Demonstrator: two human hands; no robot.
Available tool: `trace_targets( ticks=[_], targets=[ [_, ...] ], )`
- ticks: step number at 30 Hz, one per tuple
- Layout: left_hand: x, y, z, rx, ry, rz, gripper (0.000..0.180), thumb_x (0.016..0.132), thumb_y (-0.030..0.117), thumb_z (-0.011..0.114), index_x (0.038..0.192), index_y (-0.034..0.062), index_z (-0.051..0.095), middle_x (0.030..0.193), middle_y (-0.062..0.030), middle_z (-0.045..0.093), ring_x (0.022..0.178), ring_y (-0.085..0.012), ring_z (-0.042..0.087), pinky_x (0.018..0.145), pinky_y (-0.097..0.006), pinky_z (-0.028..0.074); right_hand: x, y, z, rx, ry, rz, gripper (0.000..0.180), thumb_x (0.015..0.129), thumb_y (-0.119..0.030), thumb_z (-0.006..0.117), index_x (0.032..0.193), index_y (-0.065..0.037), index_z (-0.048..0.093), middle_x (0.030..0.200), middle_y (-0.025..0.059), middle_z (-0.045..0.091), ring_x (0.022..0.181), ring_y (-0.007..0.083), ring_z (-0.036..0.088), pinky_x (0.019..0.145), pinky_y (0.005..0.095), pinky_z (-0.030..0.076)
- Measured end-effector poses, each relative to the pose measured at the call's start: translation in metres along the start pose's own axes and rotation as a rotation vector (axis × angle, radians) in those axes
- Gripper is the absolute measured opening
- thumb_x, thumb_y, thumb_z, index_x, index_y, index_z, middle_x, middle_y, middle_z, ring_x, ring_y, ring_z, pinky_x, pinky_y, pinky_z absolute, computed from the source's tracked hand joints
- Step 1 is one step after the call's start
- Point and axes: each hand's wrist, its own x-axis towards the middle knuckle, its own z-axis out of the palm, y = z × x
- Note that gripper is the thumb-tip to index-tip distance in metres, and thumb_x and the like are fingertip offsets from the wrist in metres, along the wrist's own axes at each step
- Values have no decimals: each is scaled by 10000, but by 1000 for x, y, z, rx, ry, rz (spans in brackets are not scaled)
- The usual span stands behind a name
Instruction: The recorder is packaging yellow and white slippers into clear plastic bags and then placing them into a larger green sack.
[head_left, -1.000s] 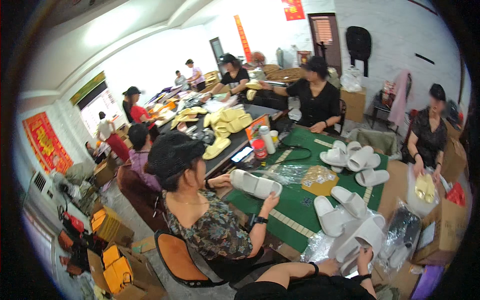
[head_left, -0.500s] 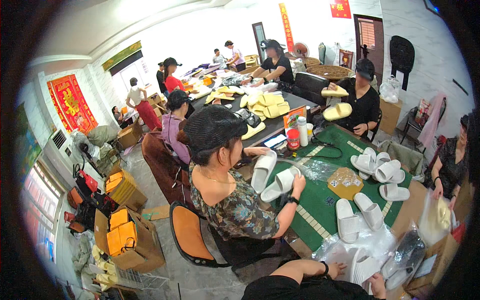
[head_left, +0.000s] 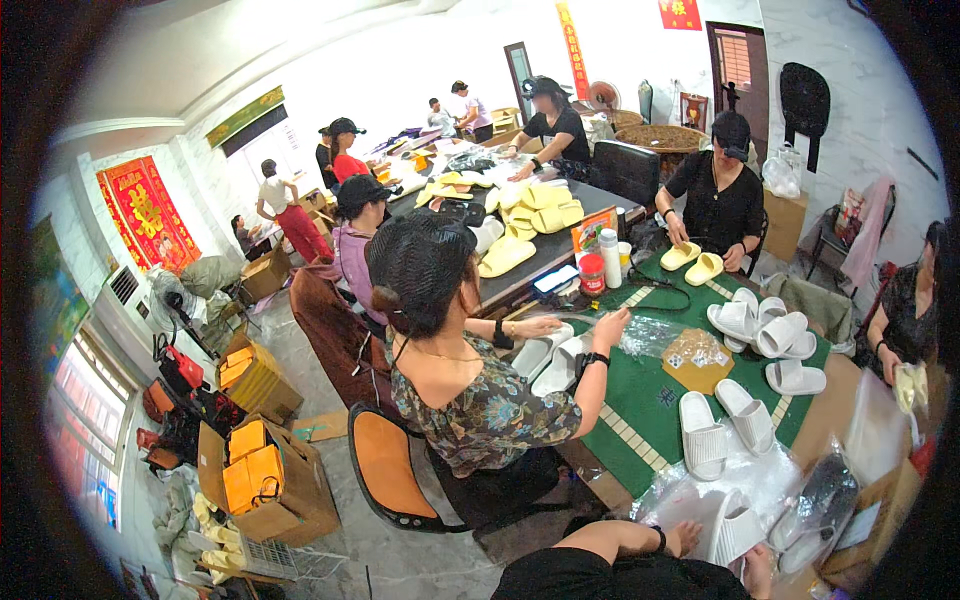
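Observation:
My right hand [head_left: 758, 572] is closed on the heel end of a white ribbed slide sandal [head_left: 738, 528] near the bottom edge. Beside it, my left hand [head_left: 685, 538] lies with its fingers stretched out over clear plastic bags [head_left: 660, 495], holding nothing that I can see. Just beyond my hands, two white slides stand side by side, the left one [head_left: 704, 440] and the right one [head_left: 747, 415], partly on the plastic. To the right, more slides show through a clear bag [head_left: 815, 510].
Several white slides [head_left: 780, 335] lie on the green table [head_left: 640, 385]. A co-worker [head_left: 480, 390] on my left handles a clear bag over white slides [head_left: 560, 365]. Across sits a person [head_left: 715, 200] with yellow slippers [head_left: 692, 262]. A cardboard box [head_left: 870, 530] stands at the right.
My right hand still grips the white slide, which has shifted slightly. The co-worker on the left has lowered the slides and lifted plastic. The person across has set the yellow slippers on the table.

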Motion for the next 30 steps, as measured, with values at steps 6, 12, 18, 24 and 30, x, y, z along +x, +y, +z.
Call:
trace_targets(
  ticks=[6,12,18,24,30],
  targets=[
    [-1,5,-27,-49,-148,0,387,765,303,490,1093,105,550,1222,-158,429,1071,-326,411,869,-452,328,-4,-14,27,329,64,-22,346,802,-101,536,1123,24,500,1060,71,557,955,147,509,820,276,405],
    [-29,-16,-97,-294,-117,327,359,682,299,567,913,26,540,848,-169,553,815,-354,535,701,-444,418,-30,-105,45,569,96,-49,228,773,-47,506,970,35,585,904,39,600,802,126,546,717,250,432],
    [-14,-31,-107,-522,255,116,163,861,125,372,964,25,449,814,-217,559,759,-381,543,670,-479,415,-46,-72,23,528,-113,-113,297,788,-89,563,1053,47,558,1027,54,583,935,128,524,842,258,391],
    [-16,-26,-107,-292,124,224,160,818,151,459,920,48,525,843,-173,568,785,-349,551,693,-444,441,-78,-62,-7,590,-166,13,290,797,-147,598,1024,33,575,957,12,604,816,81,543,730,220,434],
    [-11,-29,-120,11,-149,370,182,838,209,456,837,49,545,846,-152,569,809,-336,551,685,-425,449,-95,-67,6,462,-525,-15,271,800,-108,570,1030,35,572,976,20,591,881,82,515,806,231,399]
  ],
)
